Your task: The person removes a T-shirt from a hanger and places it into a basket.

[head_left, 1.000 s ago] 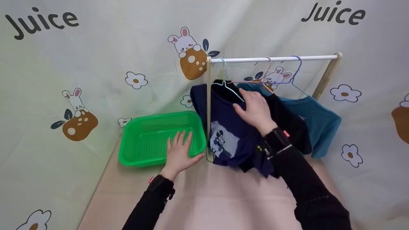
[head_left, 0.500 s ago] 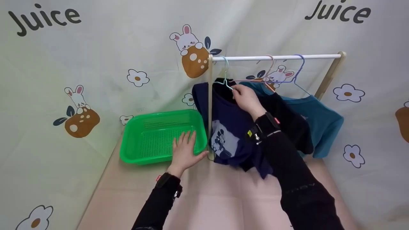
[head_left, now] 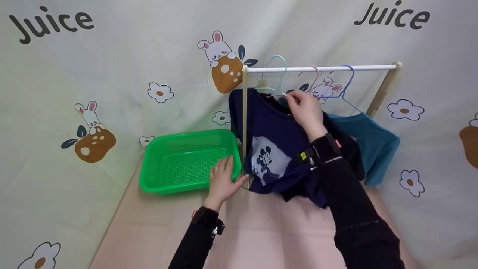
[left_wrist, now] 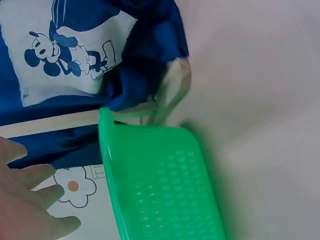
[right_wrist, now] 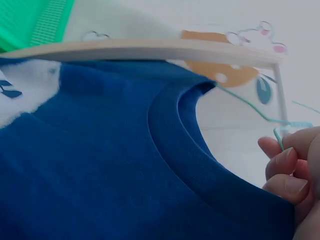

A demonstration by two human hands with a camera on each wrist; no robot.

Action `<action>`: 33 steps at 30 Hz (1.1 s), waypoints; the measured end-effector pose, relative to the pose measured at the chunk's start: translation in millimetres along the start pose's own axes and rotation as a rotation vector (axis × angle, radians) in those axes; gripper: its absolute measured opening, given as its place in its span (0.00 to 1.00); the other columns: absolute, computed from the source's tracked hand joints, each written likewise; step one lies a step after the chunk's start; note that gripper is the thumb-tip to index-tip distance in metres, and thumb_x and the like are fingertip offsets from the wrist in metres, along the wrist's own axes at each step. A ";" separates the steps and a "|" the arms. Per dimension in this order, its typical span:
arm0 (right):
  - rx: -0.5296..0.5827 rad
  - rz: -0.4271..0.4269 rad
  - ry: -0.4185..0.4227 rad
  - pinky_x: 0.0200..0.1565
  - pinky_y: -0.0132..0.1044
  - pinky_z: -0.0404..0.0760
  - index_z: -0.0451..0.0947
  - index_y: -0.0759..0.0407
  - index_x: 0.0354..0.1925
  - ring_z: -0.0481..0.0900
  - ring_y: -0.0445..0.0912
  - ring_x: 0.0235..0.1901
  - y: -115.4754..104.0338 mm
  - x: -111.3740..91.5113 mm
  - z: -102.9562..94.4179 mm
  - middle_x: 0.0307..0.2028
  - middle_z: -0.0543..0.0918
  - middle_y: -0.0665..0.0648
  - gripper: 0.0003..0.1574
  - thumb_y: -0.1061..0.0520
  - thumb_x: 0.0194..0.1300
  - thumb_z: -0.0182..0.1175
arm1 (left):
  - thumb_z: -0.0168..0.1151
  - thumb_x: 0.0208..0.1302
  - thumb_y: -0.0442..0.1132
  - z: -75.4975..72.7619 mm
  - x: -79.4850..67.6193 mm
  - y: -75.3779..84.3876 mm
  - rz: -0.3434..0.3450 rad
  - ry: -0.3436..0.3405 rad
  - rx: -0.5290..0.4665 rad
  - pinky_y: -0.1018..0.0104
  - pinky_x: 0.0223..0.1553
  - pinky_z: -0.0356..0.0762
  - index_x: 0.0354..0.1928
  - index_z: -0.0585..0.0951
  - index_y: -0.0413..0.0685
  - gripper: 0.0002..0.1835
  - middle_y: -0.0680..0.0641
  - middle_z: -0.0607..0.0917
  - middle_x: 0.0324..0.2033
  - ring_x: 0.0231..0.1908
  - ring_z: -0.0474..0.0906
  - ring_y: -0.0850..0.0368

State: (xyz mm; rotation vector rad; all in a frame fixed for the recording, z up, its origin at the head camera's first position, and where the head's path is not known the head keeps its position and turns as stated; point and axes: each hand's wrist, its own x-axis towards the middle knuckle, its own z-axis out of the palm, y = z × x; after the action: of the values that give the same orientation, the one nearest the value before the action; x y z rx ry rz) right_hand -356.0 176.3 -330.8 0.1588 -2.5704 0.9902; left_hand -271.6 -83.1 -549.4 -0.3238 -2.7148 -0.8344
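Note:
My right hand (head_left: 307,110) pinches the light blue wire hanger (head_left: 277,56) near its neck. From this hanger hangs a navy shirt (head_left: 261,116) with a pale mouse-cartoon patch; its round collar (right_wrist: 170,125) spreads wide in the right wrist view. The hanger's hook stands raised above the white rail (head_left: 298,69) of the clothes rack. My left hand (head_left: 223,182), fingers spread and holding nothing, hovers over the right front corner of the green basket (head_left: 151,186). In the left wrist view its fingers (left_wrist: 37,176) show beside the basket wall.
Farther right on the rail hang a pink hanger (head_left: 316,76) and a blue-violet hanger (head_left: 350,78), bearing a black garment (head_left: 347,149) and a teal shirt (head_left: 381,138). The rack's wooden post (head_left: 244,123) stands between basket and navy shirt. A patterned curtain (head_left: 123,56) backs the table (head_left: 242,231).
My right hand reached the light blue hanger, pinched it and lifted it, raising its hook above the rail and shifting it right with the navy shirt. My left hand drifted slightly right.

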 end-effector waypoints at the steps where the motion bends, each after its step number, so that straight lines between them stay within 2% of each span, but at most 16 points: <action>1: 0.002 -0.005 0.010 0.44 0.45 0.71 0.84 0.56 0.51 0.77 0.51 0.39 1.9 -1.8 -3.3 0.38 0.82 0.56 0.20 0.46 0.74 0.54 | 0.58 0.61 0.69 1.3 0.6 2.1 0.004 0.011 -0.015 0.33 0.68 0.47 0.74 0.60 0.39 0.51 0.34 0.64 0.70 0.71 0.54 0.35; 7: 0.031 -0.092 0.067 0.39 0.44 0.69 0.84 0.60 0.48 0.75 0.52 0.34 26.4 -23.2 -14.0 0.37 0.83 0.58 0.18 0.50 0.75 0.55 | 0.58 0.63 0.66 3.7 3.9 16.5 0.029 0.043 -0.084 0.36 0.69 0.47 0.74 0.60 0.38 0.49 0.35 0.64 0.71 0.71 0.54 0.35; 10: 0.036 -0.144 0.083 0.41 0.45 0.72 0.84 0.62 0.46 0.77 0.53 0.35 42.8 -38.3 -12.1 0.37 0.84 0.60 0.16 0.52 0.74 0.56 | 0.58 0.63 0.65 3.1 5.4 21.9 0.032 0.041 -0.086 0.37 0.69 0.47 0.74 0.60 0.39 0.48 0.36 0.63 0.71 0.72 0.54 0.37; 16: 0.022 -0.213 0.095 0.47 0.48 0.75 0.85 0.61 0.44 0.81 0.53 0.40 73.5 -68.0 3.9 0.42 0.86 0.60 0.13 0.54 0.73 0.59 | 0.60 0.64 0.60 2.8 8.1 29.4 0.060 0.068 -0.107 0.38 0.69 0.47 0.74 0.60 0.39 0.45 0.35 0.64 0.71 0.71 0.54 0.37; 27: 0.000 -0.268 0.131 0.42 0.50 0.78 0.85 0.59 0.42 0.83 0.53 0.38 124.7 -125.3 37.8 0.40 0.86 0.58 0.07 0.58 0.69 0.63 | 0.58 0.66 0.58 7.6 1.9 27.1 0.085 0.071 -0.108 0.36 0.68 0.49 0.74 0.61 0.39 0.42 0.34 0.63 0.70 0.71 0.55 0.35; 33: -0.004 -0.372 0.169 0.35 0.44 0.78 0.85 0.57 0.41 0.81 0.47 0.32 150.4 -150.7 48.9 0.36 0.86 0.54 0.06 0.61 0.65 0.66 | 0.62 0.66 0.52 12.6 -0.2 26.3 0.120 0.087 -0.094 0.36 0.67 0.52 0.73 0.62 0.37 0.41 0.32 0.64 0.69 0.70 0.57 0.34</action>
State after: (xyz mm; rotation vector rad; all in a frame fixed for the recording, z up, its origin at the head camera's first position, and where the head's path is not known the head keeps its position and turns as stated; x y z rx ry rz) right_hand -267.9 251.2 -516.1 0.5081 -2.2777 0.8187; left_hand -266.2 -54.6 -545.9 -0.4549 -2.5538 -0.9207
